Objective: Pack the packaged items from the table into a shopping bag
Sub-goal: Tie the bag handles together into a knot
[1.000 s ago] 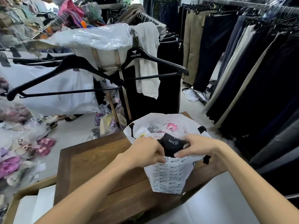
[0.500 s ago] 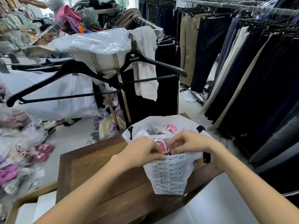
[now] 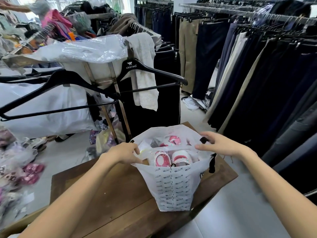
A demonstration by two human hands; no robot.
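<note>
While bag stands full on counter, thin plastic looks soft, light, slippery; left hand pinches rim, right hand spread loose near black handle, best hold.

I stood in a clothing shop at a dark wooden counter set on a pale tiled floor. Trousers in navy, black and beige hung on a long rail to my right. Ahead, black hangers dangled off a metal rack draped with clear plastic sheeting and a grey towel. Daylight came from a window far back.
</note>
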